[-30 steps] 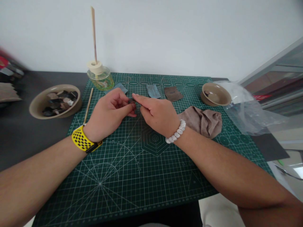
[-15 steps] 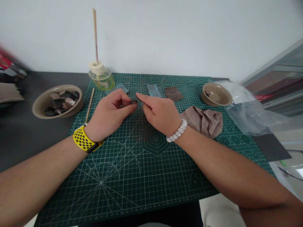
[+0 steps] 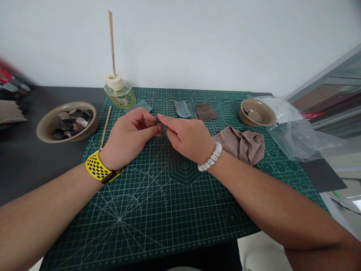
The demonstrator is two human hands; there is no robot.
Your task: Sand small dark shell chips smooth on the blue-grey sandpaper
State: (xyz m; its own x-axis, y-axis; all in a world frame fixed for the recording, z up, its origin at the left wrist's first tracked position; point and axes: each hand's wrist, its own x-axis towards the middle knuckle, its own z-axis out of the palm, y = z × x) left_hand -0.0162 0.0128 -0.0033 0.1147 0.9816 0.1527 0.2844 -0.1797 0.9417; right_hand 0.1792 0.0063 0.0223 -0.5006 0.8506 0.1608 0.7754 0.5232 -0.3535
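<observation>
Over the green cutting mat (image 3: 141, 233), my left hand (image 3: 125, 133) pinches a small dark stone-like piece (image 3: 159, 122) between thumb and fingers. My right hand (image 3: 191, 139) meets it from the other side, its index fingertip laid on the piece's top and its other fingers curled. Whether anything sits inside that right-hand grip is hidden. Just behind the hands lie a blue-grey patch (image 3: 143, 105), a second blue-grey patch (image 3: 182, 109) and a brown patch (image 3: 207, 112), all like sandpaper. A crumpled brown cloth (image 3: 242, 145) rests beside my right wrist.
At left stands a tan bowl (image 3: 42, 128) of dark and pale pieces. A thin wooden stick (image 3: 105, 126) lies near a glass diffuser bottle (image 3: 121, 94). On the right, a smaller tan bowl (image 3: 263, 114) holds a small piece, beside a clear plastic bag (image 3: 299, 135).
My right hand has shifted slightly left, bringing its index fingertip from beside the dark piece onto it. My left hand keeps its pinch.
</observation>
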